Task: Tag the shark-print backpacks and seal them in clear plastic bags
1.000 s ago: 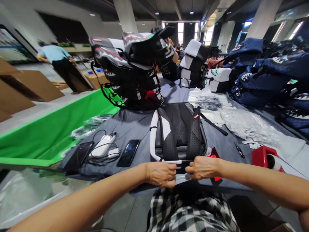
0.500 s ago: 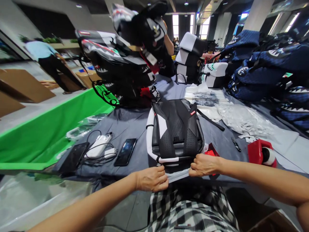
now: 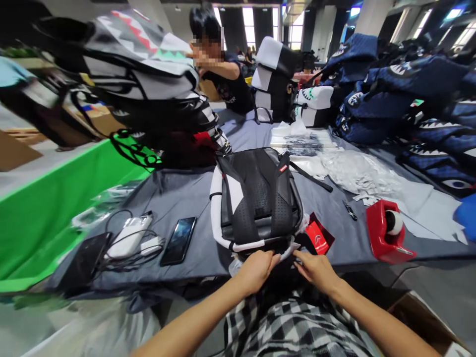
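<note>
A black backpack with white edging lies on the dark cloth-covered table, straps facing up and its near end toward me. At that near end, my left hand is closed in a pinch on a strip of clear plastic film. Just to its right, my right hand is also closed, fingertips on the film's other end. Only a small gap separates the two hands. A red hang tag lies beside the backpack's right corner, near my right hand.
A red tape dispenser and a small dark cutter lie to the right. On the left are a phone and a white power bank with cables. Bag stacks surround the table; a co-worker stands behind.
My hands have come closer together, and the film between them is shorter and bunched. My view has shifted right. The bag a co-worker held up is now lower, on the left stack.
</note>
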A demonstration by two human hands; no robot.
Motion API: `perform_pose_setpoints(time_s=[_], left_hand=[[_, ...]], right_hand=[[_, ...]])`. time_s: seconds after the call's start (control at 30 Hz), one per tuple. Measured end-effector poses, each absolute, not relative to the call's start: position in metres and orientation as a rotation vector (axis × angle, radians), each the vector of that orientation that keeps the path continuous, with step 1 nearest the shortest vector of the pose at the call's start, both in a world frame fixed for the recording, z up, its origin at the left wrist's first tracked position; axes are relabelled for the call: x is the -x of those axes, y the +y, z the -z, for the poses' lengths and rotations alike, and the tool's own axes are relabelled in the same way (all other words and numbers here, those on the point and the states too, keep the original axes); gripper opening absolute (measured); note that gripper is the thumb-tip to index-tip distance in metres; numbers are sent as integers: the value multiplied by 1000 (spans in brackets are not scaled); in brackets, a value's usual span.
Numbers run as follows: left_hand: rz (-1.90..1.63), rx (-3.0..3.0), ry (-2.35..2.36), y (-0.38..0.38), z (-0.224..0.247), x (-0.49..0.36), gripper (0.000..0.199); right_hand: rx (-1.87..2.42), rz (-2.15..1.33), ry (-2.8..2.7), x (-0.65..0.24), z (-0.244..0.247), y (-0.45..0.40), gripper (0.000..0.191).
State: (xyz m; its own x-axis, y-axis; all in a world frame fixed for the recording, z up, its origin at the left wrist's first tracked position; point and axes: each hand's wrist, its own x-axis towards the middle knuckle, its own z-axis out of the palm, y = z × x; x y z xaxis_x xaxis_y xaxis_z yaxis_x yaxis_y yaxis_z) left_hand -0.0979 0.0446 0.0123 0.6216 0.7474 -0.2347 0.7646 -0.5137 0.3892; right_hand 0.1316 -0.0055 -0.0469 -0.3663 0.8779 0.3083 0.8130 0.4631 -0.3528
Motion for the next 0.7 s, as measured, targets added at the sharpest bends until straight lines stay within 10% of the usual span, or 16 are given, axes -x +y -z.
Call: perform_pose_setpoints(time_s=[0.23,0.7], left_hand=[[107,-2221,1059,46,-22,97,47],[178,-2507,1262,38,-1,91,26]], right_hand=[[1458,-1063,-1239,-109,39,13,46],[1407,-435,-1535,-108,44,20,10]])
